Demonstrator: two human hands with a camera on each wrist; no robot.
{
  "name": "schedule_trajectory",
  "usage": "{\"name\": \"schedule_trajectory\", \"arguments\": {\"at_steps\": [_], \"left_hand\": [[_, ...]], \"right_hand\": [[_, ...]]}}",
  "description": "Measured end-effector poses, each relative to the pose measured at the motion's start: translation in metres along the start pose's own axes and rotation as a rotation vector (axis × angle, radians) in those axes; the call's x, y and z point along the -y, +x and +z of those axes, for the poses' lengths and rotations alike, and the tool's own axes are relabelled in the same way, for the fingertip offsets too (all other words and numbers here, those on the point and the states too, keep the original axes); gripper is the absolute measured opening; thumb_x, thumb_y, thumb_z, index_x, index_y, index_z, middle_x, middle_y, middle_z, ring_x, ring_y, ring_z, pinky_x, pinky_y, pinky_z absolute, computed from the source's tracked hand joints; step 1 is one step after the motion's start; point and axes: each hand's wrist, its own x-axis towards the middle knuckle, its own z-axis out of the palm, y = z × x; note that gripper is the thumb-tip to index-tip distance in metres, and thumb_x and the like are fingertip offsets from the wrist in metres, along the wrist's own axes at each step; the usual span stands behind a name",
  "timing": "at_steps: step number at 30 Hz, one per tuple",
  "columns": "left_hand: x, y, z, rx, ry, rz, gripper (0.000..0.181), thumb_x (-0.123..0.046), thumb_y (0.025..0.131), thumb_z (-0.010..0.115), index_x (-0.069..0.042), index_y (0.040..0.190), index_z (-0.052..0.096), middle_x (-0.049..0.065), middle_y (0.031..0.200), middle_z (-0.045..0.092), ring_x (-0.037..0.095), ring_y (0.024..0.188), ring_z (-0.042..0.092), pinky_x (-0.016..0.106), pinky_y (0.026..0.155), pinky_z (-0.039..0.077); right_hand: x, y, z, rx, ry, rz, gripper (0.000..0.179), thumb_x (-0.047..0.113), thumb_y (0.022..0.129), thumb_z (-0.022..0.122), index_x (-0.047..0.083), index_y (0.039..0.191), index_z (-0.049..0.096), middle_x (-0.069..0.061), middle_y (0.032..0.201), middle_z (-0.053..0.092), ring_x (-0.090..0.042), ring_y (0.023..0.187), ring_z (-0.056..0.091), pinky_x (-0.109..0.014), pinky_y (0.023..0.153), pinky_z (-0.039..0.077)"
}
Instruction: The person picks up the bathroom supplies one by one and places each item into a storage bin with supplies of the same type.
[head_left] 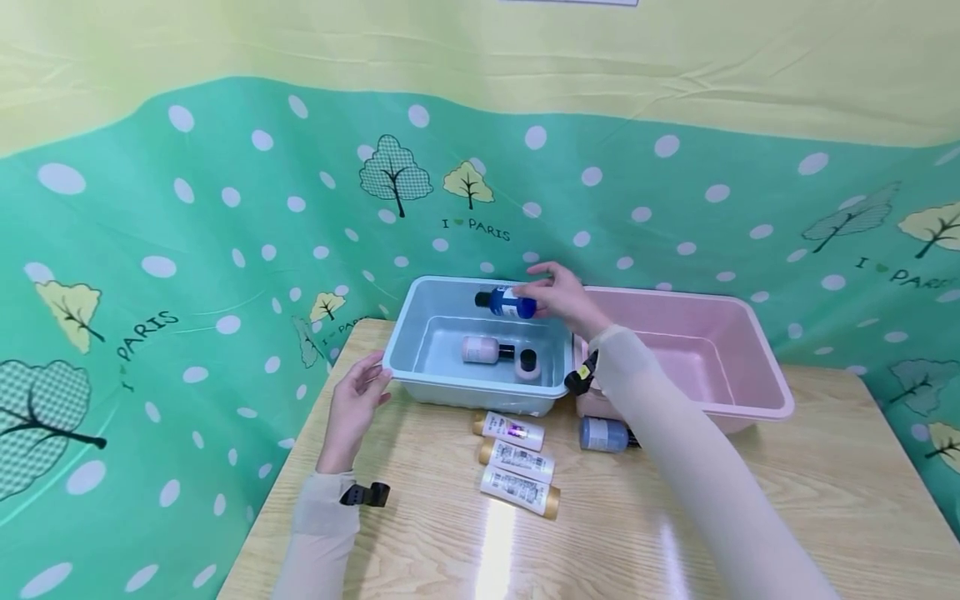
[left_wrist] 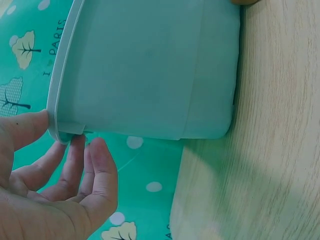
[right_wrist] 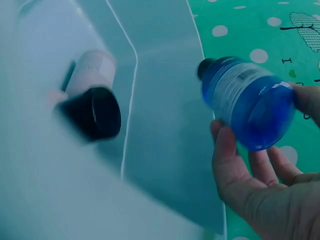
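- Your left hand [head_left: 356, 408] pinches the left end of the blue basin [head_left: 465, 392], the thumb on the outer face of the rim and fingertips tucked beneath it.
- That end stands near the left edge of the table [head_left: 420, 525]; the patterned cloth [head_left: 247, 200] hangs just beyond.
- The basin's back rim runs close along the cloth, so room behind is tight; more room lies in front, over the wood on the near side.
- On your right, the pink basin [head_left: 750, 342] stands right beside the blue one; you cannot tell whether the rims touch.
- Your right sleeve [head_left: 675, 425] crosses above the pink basin's near left corner.
- Your right hand [head_left: 564, 298] is clamped on the dark blue bottle [head_left: 504, 300], thumb and fingers about its base end.
- That bottle is over the blue basin, toward the back right, tipped on its side with the black cap pointing left, away from your palm.
- Below it in the basin are a pink bottle [head_left: 478, 350], lying down, and a black-capped bottle [head_left: 528, 367] just right of it.
- In front lie three white tubes [head_left: 517, 460] and a grey-blue bottle [head_left: 602, 435], its cap partly behind your sleeve.
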Motion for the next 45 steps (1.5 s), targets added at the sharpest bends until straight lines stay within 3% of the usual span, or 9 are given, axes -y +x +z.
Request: {"name": "schedule_trajectory", "arguments": {"at_steps": [6,13,22,33,45], "left_hand": [[0.0,0.0,0.001,0.006,0.002,-0.006,0.044,-0.021,0.102,0.061,-0.011,0.144,0.052,0.016,0.133,0.058,0.023,0.116,0.057,0.035,0.091,0.056],[-0.001,-0.001,0.001,0.003,-0.004,-0.003,0.044,-0.021,0.102,0.062,-0.01,0.144,0.053,0.015,0.133,0.058,0.023,0.116,0.057,0.034,0.09,0.056],[-0.001,-0.001,0.001,0.003,0.002,-0.009,0.043,-0.019,0.102,0.061,-0.01,0.144,0.053,0.014,0.131,0.058,0.022,0.115,0.057,0.034,0.089,0.056],[0.0,-0.003,0.001,0.009,-0.001,-0.006,0.045,-0.022,0.103,0.06,-0.01,0.145,0.051,0.015,0.134,0.058,0.023,0.117,0.057,0.03,0.088,0.055],[0.0,-0.003,-0.001,0.011,0.015,-0.003,0.047,-0.024,0.103,0.06,-0.01,0.146,0.05,0.015,0.135,0.057,0.023,0.117,0.056,0.027,0.087,0.055]], "right_hand": [[-0.002,0.003,0.005,-0.009,-0.031,0.016,0.063,0.02,0.088,0.079,0.005,0.139,0.046,-0.018,0.123,0.06,-0.032,0.101,0.066,-0.045,0.089,0.057],[-0.003,0.003,0.007,-0.045,0.113,0.012,0.042,0.007,0.097,0.064,-0.002,0.135,0.049,-0.024,0.12,0.064,-0.041,0.103,0.067,-0.045,0.087,0.058],[0.002,-0.008,0.0,-0.082,0.127,-0.048,0.043,0.01,0.096,0.064,-0.003,0.136,0.052,-0.019,0.117,0.062,-0.042,0.108,0.064,-0.041,0.085,0.059],[0.011,-0.044,-0.015,-0.087,0.099,-0.177,0.047,0.015,0.096,0.069,0.0,0.137,0.052,-0.018,0.118,0.062,-0.036,0.105,0.065,-0.039,0.086,0.058],[0.01,-0.101,-0.035,-0.113,0.042,-0.295,0.044,0.021,0.097,0.069,0.003,0.135,0.054,-0.02,0.12,0.061,-0.037,0.102,0.065,-0.039,0.084,0.059]]}}
